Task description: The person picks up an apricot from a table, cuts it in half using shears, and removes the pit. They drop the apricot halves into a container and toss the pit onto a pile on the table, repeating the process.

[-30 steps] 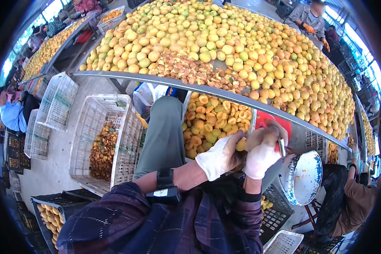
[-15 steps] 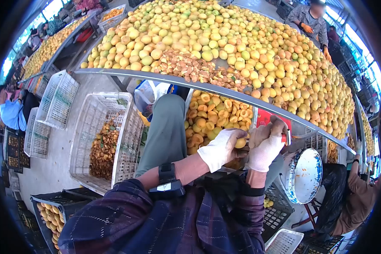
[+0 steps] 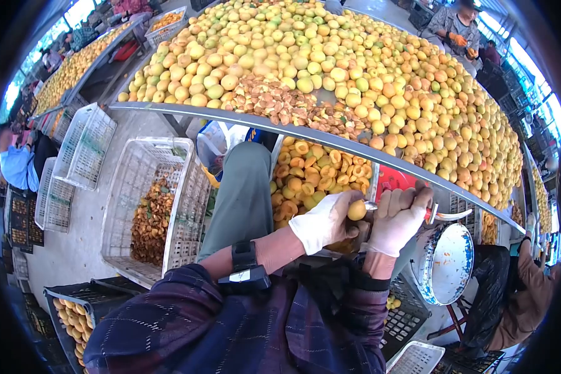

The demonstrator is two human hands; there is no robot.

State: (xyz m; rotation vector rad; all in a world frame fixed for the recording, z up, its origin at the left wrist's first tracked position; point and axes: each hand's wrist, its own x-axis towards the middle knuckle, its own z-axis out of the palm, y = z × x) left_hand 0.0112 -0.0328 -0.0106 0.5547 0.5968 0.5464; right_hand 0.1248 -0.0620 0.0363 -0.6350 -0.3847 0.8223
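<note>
My left hand (image 3: 326, 218), in a white glove with bare fingertips, pinches a yellow-orange apricot (image 3: 356, 210). Beside it my right hand (image 3: 396, 222), gloved the same way, is closed around a red-handled metal tool (image 3: 457, 215). One metal end of that tool reaches the apricot; its curved, pale end sticks out to the right. Most of the handle is hidden by my fingers. Below and behind my hands, a crate holds halved apricots (image 3: 305, 167). Above them, whole apricots (image 3: 249, 47) cover the table, with a heap of brown pits (image 3: 280, 103) near its edge.
The table's metal edge (image 3: 274, 124) runs close beyond my hands. At left, a white crate (image 3: 121, 206) contains brown pits. A paint-worn white bucket (image 3: 453, 262) stands at right, near a seated person (image 3: 523, 299). Another person in orange gloves (image 3: 458, 39) works across the table.
The right hand has turned, and the tool's curved end now shows to the right. More of the apricot is visible in my left hand. The person across has drawn their gloved hands together.
</note>
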